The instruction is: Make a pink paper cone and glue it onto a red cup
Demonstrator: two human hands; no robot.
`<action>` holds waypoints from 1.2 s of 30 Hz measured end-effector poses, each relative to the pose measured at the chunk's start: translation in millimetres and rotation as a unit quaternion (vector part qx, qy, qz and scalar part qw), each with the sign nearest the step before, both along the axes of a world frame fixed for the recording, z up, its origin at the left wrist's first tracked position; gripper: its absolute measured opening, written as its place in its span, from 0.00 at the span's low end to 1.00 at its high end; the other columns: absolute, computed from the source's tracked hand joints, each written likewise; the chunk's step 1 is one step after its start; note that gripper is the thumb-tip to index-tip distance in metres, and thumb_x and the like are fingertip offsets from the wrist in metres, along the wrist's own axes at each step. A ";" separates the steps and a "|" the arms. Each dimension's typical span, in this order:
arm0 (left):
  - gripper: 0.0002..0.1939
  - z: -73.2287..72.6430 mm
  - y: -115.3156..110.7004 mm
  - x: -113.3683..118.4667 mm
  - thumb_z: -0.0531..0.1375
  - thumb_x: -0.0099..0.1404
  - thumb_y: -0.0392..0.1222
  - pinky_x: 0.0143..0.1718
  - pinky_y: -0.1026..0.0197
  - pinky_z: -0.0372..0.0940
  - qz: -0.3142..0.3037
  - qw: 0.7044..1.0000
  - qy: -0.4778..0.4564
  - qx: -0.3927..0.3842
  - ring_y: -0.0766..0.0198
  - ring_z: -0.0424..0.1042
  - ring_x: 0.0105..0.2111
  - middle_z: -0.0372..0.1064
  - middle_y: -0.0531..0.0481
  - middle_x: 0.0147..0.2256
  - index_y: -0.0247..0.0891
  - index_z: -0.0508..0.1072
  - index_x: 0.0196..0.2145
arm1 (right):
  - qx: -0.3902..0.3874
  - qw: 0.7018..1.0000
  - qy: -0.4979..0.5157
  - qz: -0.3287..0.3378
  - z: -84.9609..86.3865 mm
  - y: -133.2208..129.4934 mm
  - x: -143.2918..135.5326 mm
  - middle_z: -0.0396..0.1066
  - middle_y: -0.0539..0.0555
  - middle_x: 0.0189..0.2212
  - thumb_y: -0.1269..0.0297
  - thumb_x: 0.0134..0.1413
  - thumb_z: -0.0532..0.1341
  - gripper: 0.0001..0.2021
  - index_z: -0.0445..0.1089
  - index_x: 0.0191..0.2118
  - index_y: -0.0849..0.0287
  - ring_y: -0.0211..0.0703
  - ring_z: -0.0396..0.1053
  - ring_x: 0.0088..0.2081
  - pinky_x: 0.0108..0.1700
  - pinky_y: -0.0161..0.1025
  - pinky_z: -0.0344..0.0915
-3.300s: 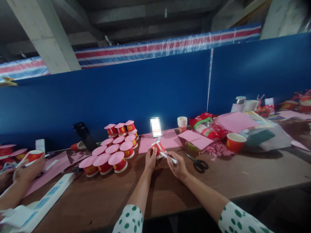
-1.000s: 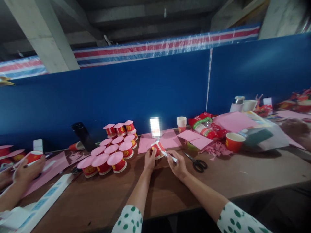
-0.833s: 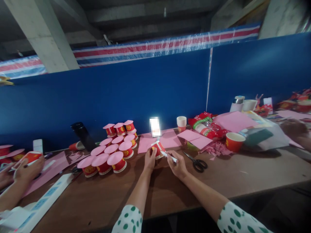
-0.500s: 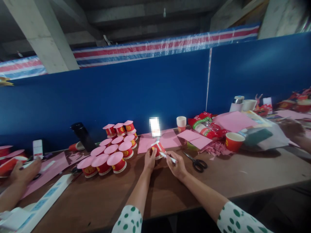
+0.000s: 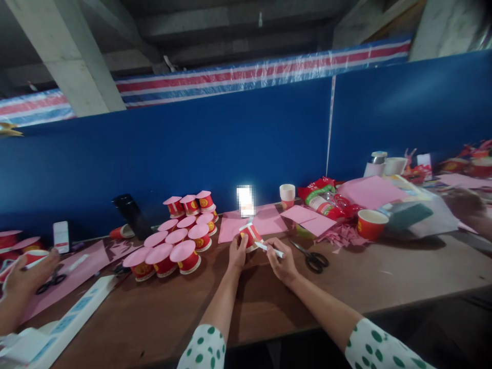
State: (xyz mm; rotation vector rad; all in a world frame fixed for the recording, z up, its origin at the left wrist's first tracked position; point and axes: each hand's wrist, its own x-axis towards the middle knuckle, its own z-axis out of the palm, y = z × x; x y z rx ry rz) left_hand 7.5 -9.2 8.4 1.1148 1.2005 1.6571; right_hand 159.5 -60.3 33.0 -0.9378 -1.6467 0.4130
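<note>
Far left, a co-worker's hand (image 5: 28, 279) is curled around a red and white thing, partly cut off by the edge of the view. Small scissors (image 5: 52, 282) sit right by it on a pink sheet (image 5: 86, 269), with a phone (image 5: 61, 237) propped just behind and a white power strip (image 5: 80, 310) in front. Next along there's a black bottle (image 5: 132, 216), leaning, then a whole bunch of red cups with pink discs on top (image 5: 184, 253).

Dead center is the main thing: a decorated paper cup (image 5: 251, 234), tilted, above the brown table (image 5: 230, 318). The left hand (image 5: 238, 252) has its fingers pinched on the cup's left side. The right hand (image 5: 282, 260) grips a white pen (image 5: 272, 250) whose tip is right at the cup's lower edge; can't tell if it's actually touching.

Right of that: a pale cup (image 5: 287, 196), black-handled scissors (image 5: 314, 260), pink paper shreds (image 5: 342, 236), an upright red tub (image 5: 372, 226), and a crumpled clear bag (image 5: 438, 220).
</note>
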 end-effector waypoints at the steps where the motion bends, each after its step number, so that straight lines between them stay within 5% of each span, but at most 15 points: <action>1: 0.24 -0.2 0.1 0.3 0.61 0.50 0.55 0.34 0.61 0.63 -0.004 1.000 -0.004 -0.001 0.61 0.70 0.31 0.71 0.45 0.33 0.33 0.71 0.37 | -0.001 1.000 0.007 0.001 0.0 0.0 0.3 0.65 0.49 0.23 0.66 0.56 0.49 0.09 0.65 0.31 0.59 0.36 0.62 0.25 0.29 0.31 0.58; 11: 0.23 2.0 -1.9 0.0 0.59 0.52 0.55 0.34 0.62 0.62 -0.011 1.000 0.005 -0.005 0.62 0.69 0.32 0.70 0.46 0.32 0.33 0.70 0.38 | 0.030 0.999 0.002 0.021 -1.5 0.8 -2.1 0.68 0.53 0.31 0.68 0.52 0.53 0.07 0.66 0.36 0.59 0.39 0.66 0.32 0.36 0.33 0.62; 20: 0.22 -6.9 5.3 -1.6 0.59 0.52 0.55 0.34 0.61 0.63 -0.003 1.000 0.004 0.002 0.61 0.69 0.32 0.71 0.46 0.33 0.34 0.70 0.37 | 0.024 1.000 -0.007 0.020 -3.0 1.5 -1.8 0.68 0.52 0.29 0.68 0.52 0.52 0.07 0.67 0.35 0.59 0.38 0.65 0.30 0.34 0.32 0.62; 36: 0.22 -1.4 1.2 -0.9 0.59 0.52 0.55 0.34 0.61 0.63 -0.004 1.000 0.020 0.007 0.61 0.69 0.32 0.71 0.45 0.33 0.34 0.71 0.36 | 0.018 0.999 -0.009 0.026 -4.1 2.9 -2.2 0.68 0.52 0.29 0.67 0.53 0.52 0.07 0.66 0.36 0.59 0.38 0.65 0.30 0.34 0.32 0.61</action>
